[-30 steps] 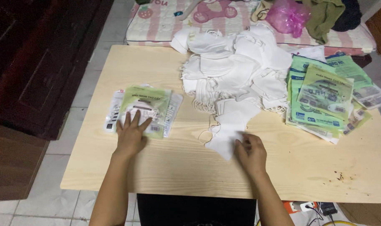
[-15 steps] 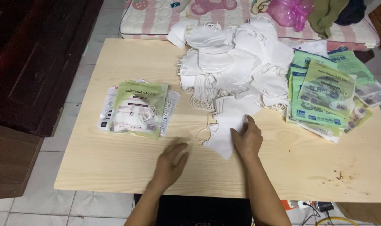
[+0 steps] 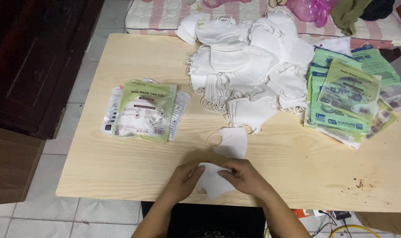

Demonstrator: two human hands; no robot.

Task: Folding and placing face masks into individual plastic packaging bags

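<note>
Both my hands meet over a white face mask (image 3: 212, 181) near the table's front edge. My left hand (image 3: 182, 180) grips its left side and my right hand (image 3: 245, 176) pinches its right side. Just beyond it lies a second white mask (image 3: 230, 142) with its ear loop showing. A large heap of white masks (image 3: 249, 61) covers the far middle of the light wooden table (image 3: 134, 172). A small stack of green packaged masks (image 3: 145, 110) lies to the left.
A pile of empty green and clear packets (image 3: 348, 94) sits at the right side. A striped mattress (image 3: 165, 15) with a pink bag (image 3: 312, 9) and clothes lies behind the table. Dark wooden furniture (image 3: 28, 66) stands left. Cables (image 3: 341, 220) lie on the floor.
My left hand left the green packaged stack and came across to the front middle. My right hand drew a mask toward the table's front edge, and both hands now hold it.
</note>
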